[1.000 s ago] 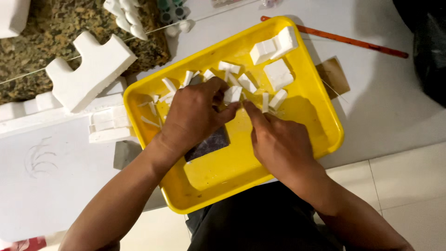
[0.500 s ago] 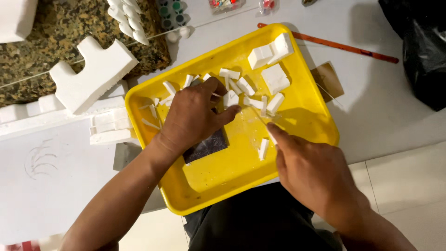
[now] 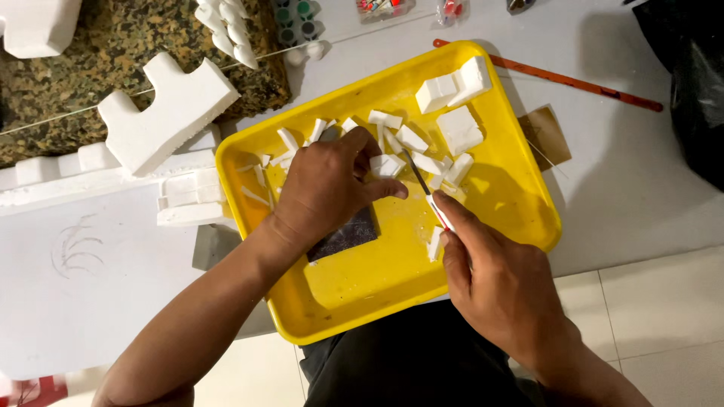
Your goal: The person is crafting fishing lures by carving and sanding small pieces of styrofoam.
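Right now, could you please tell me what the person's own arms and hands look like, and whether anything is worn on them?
Both are bare. The left hand and right hand wear no gloves, and I see no rings, watch or wristband on either. No sleeves show: the forearms are uncovered as far as the picture's edge. The fingers have short nails. Dark clothing covers the lap below the yellow tray.

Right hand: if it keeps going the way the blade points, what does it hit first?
The right hand holds a thin knife aimed up-left. Just past the tip lie white foam pieces by the left hand fingertips; probably those first, though blade height above the yellow tray is unclear.
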